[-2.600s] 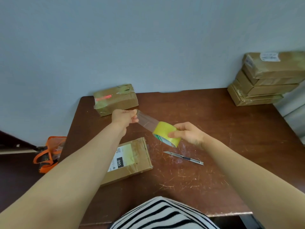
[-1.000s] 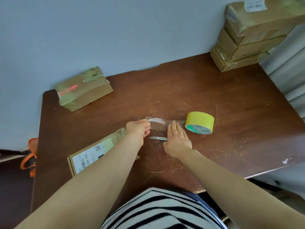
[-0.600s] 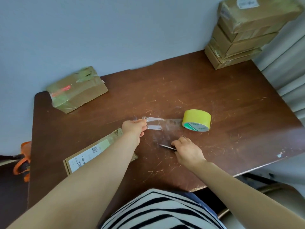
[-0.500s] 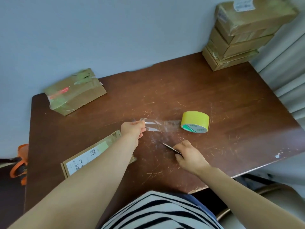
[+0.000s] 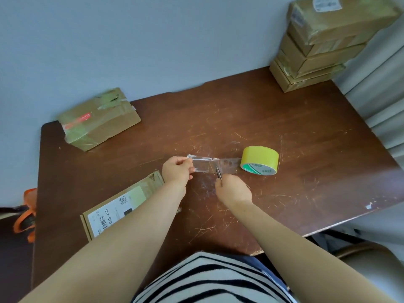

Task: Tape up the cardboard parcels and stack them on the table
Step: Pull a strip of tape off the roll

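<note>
Nearest the person, to the left of the tape roll (image 5: pixel 260 159) and closer in, the flat labelled parcel (image 5: pixel 122 204) lies on the table (image 5: pixel 306 193) label up, partly under the left forearm. I judge it to be the one awaiting tape.

Right hand (image 5: pixel 232 189): just left of the roll and a little nearer, fingers curled round the utility knife (image 5: pixel 218 174). Change noted: half a second ago the blade lay low and short of the tape. Now its tip is up at the near edge of the clear strip (image 5: pixel 225 166). A second ago this hand lay flat on the table over the knife, so the pick-up is done.

Left hand (image 5: pixel 177 172): further left of the roll, pinching the strip's free end, as before. The strip runs taut from this hand to the roll. The roll rests on the table, no longer carried in the right hand.

Meaning: the cut is about to start. I cannot tell whether the blade already bites. Once cut free, the piece should go onto the flat parcel.

Beyond the roll, far left: taped parcel (image 5: pixel 98 119), already wrapped.

Beyond the roll, far right, against the wall: stack of parcels (image 5: pixel 323 44), the likely destination.
</note>
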